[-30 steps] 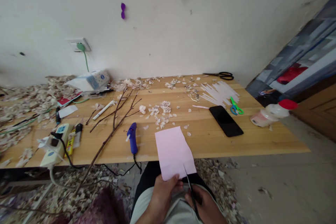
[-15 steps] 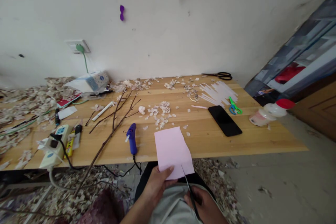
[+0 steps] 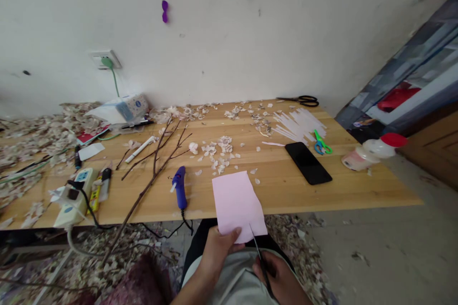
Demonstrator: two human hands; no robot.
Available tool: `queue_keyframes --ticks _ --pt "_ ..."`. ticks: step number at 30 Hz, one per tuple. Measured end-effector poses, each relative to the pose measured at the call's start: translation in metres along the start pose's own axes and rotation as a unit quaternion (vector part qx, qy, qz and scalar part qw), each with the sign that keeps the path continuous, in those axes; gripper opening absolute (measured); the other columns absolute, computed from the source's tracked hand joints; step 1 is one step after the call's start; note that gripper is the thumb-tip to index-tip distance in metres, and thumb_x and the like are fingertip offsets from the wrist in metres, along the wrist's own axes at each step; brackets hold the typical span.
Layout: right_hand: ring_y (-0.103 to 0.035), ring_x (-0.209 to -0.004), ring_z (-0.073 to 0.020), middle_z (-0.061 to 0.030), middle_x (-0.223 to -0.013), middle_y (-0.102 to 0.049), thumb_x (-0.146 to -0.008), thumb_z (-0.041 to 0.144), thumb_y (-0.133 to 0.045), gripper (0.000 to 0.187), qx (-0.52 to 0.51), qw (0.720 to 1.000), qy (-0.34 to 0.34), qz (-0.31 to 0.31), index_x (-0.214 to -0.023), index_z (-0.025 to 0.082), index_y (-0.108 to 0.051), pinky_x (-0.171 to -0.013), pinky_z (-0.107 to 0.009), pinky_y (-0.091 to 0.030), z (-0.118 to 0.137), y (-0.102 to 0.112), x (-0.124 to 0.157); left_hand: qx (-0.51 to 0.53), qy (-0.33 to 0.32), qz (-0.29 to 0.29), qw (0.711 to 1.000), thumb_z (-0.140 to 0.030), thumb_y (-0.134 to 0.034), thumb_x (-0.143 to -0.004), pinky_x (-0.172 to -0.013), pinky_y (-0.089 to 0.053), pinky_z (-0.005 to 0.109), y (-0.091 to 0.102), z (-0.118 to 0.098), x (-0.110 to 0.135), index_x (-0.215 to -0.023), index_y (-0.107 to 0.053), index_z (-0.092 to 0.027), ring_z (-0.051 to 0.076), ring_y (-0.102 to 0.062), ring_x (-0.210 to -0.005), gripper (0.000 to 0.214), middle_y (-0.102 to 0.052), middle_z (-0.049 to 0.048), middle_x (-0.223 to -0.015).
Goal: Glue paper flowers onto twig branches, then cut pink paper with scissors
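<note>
A sheet of pale pink paper is pinched at its lower left by my left hand, thumb on top. Its far part reaches over the front edge of the table. My right hand is closed round the dark handles of a pair of scissors. The scissors' blades point up and away, and their tip lies at the paper's lower edge. Part of the handles is hidden by my fingers.
On the wooden table lie a blue glue gun, a branch, a black phone, green-blue scissors, white strips and scattered petals. A red-capped bottle stands right. A power strip sits left.
The view has shifted slightly. Both hands, the paper and the scissors appear a little further right; the scissors' tip stays at the paper's lower edge.
</note>
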State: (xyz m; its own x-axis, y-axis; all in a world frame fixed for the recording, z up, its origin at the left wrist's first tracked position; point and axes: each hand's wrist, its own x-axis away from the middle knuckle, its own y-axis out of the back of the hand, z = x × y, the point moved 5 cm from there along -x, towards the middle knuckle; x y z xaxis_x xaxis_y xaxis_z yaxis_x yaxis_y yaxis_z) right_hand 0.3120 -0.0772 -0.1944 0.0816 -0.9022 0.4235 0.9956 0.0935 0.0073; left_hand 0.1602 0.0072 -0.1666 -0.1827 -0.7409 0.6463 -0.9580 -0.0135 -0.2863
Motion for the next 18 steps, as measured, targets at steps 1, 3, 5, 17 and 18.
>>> queue_keyframes --ticks 1,3,5,17,18 --pt "-0.067 -0.091 -0.0277 -0.0053 -0.089 -0.075 -0.083 0.049 -0.064 0.029 -0.003 1.0 0.0 0.002 -0.087 0.02 -0.069 -0.082 -0.035 -0.051 0.001 0.0 0.0 -0.001 -0.002 -0.004 1.0 -0.043 -0.094 -0.059 -0.078 -0.063 0.042 0.0 0.0 0.0 -0.086 -0.082 -0.013 0.032 -0.076 -0.087 0.041 -0.082 0.0136 -0.089" --pt "-0.067 -0.09 -0.0281 -0.0053 -0.088 -0.074 -0.082 0.047 -0.066 0.027 0.002 1.0 -0.002 0.001 -0.085 0.02 -0.069 -0.081 -0.035 -0.051 0.002 0.001 0.0 -0.002 -0.004 -0.012 1.0 -0.042 -0.094 -0.059 -0.078 -0.063 0.044 0.0 0.001 -0.001 -0.084 -0.082 -0.012 0.034 -0.075 -0.086 0.041 -0.082 0.0133 -0.086" --pt "-0.066 -0.088 -0.0281 -0.0047 -0.083 -0.073 -0.08 0.047 -0.067 0.026 0.014 1.0 -0.007 -0.005 -0.08 0.02 -0.068 -0.079 -0.035 -0.051 0.001 0.002 0.0 -0.003 -0.005 -0.019 1.0 -0.041 -0.095 -0.059 -0.078 -0.064 0.045 0.0 0.002 -0.001 -0.082 -0.082 -0.013 0.034 -0.075 -0.084 0.039 -0.082 0.0124 -0.083" --pt "-0.065 -0.088 -0.0262 -0.0042 -0.085 -0.072 -0.083 0.044 -0.064 0.025 0.018 1.0 -0.006 -0.002 -0.083 0.019 -0.067 -0.079 -0.033 -0.05 -0.01 0.003 -0.002 -0.006 -0.014 -0.034 0.999 -0.048 -0.098 -0.049 -0.067 -0.065 0.036 -0.002 0.005 -0.001 -0.079 -0.083 -0.008 0.028 -0.074 -0.072 0.052 -0.08 0.0109 -0.075" --pt "-0.065 -0.087 -0.0261 -0.0042 -0.084 -0.072 -0.083 0.044 -0.064 0.025 0.018 1.0 -0.008 -0.002 -0.082 0.019 -0.067 -0.079 -0.033 -0.05 -0.011 0.003 -0.001 -0.006 -0.015 -0.036 0.999 -0.048 -0.098 -0.049 -0.067 -0.065 0.036 -0.002 0.005 -0.001 -0.08 -0.083 -0.009 0.028 -0.074 -0.073 0.053 -0.08 0.0106 -0.076"
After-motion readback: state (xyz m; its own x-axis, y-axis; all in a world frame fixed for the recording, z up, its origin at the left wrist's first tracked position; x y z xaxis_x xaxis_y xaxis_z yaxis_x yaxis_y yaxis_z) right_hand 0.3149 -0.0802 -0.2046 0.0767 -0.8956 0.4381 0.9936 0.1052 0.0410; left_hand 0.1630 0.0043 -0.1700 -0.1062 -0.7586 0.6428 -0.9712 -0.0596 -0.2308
